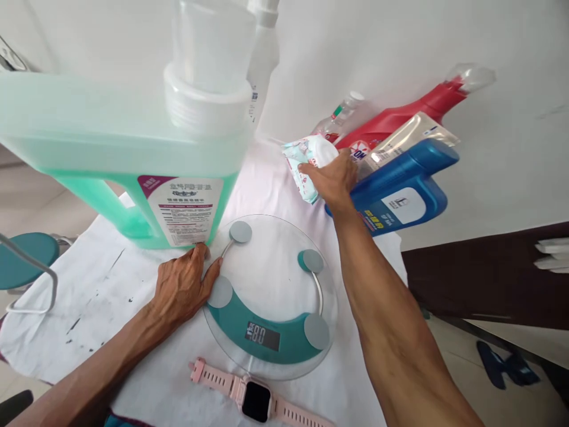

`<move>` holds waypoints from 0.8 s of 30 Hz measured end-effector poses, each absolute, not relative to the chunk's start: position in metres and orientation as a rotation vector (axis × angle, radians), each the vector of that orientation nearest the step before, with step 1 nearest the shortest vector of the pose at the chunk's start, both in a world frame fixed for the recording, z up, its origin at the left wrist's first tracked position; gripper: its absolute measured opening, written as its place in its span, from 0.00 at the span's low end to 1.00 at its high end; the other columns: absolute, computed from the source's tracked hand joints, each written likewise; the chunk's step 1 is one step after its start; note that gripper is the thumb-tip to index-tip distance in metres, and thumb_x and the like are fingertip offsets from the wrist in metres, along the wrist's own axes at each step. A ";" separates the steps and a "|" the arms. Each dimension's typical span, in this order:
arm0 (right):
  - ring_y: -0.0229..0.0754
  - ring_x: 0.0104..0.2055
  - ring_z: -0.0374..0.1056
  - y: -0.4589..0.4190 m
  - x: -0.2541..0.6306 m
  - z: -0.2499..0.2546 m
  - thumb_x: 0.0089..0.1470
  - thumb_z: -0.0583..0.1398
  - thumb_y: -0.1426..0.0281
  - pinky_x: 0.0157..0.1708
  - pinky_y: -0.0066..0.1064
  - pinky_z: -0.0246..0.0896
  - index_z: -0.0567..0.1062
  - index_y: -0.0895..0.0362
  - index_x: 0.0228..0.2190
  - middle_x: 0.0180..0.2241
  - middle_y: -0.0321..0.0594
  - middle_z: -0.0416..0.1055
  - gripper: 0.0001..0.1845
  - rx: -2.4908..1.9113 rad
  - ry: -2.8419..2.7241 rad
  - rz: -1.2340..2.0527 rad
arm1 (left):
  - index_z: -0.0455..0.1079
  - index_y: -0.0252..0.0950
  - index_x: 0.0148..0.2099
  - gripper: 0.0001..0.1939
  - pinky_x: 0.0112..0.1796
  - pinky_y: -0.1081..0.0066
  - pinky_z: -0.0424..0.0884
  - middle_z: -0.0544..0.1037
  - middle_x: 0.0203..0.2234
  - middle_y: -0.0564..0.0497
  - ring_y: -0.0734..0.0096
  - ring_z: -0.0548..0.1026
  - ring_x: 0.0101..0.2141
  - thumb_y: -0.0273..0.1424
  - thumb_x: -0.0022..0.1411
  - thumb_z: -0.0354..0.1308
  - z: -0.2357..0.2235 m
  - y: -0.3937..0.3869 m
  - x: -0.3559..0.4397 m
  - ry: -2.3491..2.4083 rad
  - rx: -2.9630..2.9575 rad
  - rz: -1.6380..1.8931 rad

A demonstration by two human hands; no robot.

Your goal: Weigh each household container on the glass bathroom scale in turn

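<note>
A round glass scale (271, 279) with a teal band and a lit display lies on the white cloth (98, 284). My left hand (184, 287) rests at its left rim, fingers curled on the edge, next to a big green detergent jug (133, 148). My right hand (333, 178) reaches far back and closes on a white and blue soft packet (306, 157), beside a blue bottle (400, 190) lying on its side.
A red bottle (400, 118), a clear-wrapped bottle (409, 139) and a small clear bottle (340, 118) lean at the back wall. A pink smartwatch (255, 397) lies at the near edge. A teal stool (26, 258) stands left. Dark slippers (504, 365) lie on the floor right.
</note>
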State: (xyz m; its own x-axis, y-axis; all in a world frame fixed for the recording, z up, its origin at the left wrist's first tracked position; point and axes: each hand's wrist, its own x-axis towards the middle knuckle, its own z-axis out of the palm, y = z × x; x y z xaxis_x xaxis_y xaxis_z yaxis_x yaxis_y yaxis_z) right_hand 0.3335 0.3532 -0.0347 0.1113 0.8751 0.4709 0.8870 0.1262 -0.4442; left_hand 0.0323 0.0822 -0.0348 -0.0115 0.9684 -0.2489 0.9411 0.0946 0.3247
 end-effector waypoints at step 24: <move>0.57 0.64 0.74 0.190 0.164 0.038 0.38 0.81 0.42 0.61 0.51 0.77 0.76 0.45 0.57 0.58 0.41 0.79 0.48 -0.654 -1.751 1.300 | 0.69 0.33 0.58 0.18 0.40 0.55 0.78 0.87 0.46 0.39 0.44 0.87 0.46 0.42 0.83 0.48 -0.033 0.080 0.033 1.944 1.862 0.044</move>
State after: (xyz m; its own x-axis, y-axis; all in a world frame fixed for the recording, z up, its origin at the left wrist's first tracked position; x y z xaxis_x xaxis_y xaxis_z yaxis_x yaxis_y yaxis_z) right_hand 0.1644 0.1900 0.0384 -0.5126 0.7988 0.3150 -0.0706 0.3265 -0.9426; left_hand 0.0334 0.0801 -0.0326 0.0086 0.9563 -0.2923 0.9421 0.0902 0.3229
